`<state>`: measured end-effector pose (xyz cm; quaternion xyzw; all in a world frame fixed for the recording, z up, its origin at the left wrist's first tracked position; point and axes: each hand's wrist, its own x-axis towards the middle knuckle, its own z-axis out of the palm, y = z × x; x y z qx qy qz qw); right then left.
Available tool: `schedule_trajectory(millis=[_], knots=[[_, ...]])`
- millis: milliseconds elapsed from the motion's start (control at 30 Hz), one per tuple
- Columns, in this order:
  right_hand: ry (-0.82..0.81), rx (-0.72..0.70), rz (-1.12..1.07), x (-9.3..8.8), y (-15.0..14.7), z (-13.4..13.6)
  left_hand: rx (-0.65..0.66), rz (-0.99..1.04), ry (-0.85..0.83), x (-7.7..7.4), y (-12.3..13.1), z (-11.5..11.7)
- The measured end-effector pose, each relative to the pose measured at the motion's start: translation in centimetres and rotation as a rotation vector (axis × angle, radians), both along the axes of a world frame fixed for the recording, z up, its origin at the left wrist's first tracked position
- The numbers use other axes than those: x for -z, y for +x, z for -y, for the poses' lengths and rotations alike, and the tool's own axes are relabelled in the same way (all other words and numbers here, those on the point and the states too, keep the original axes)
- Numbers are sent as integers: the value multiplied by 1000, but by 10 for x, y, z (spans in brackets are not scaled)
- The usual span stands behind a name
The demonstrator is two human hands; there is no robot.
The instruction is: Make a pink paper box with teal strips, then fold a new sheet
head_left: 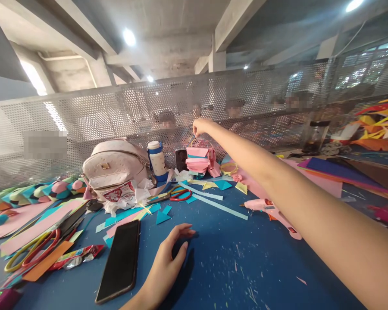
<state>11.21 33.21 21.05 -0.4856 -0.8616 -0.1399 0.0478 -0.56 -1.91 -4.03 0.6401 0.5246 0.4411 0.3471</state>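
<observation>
near, the left hand (168, 258) rests on the blue desk (233, 267) beside a phone (119, 260), its grip open and empty. farther out lies a glue gun (271, 211). farthest, the right hand (201, 126) pinches shut on the loop handle of a pink paper basket (198, 161), which stands upright on the desk. it looks light, flimsy and easily crushed, so the handle is the safest hold.
</observation>
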Motion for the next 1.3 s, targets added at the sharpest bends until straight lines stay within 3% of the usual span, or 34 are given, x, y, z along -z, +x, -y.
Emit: schedule_trajectory(millis=[200, 600, 967, 1300], knots=[[-40, -3, 56, 9, 2, 5, 0, -6, 7, -1, 0, 0], [-307, -186, 144, 1, -3, -2, 12, -13, 22, -1, 0, 1], [-265, -236, 192, 10, -14, 22, -1, -7, 49, -6, 1, 2], [-188, -267, 200, -13, -13, 34, 7, -23, 69, -6, 1, 2]])
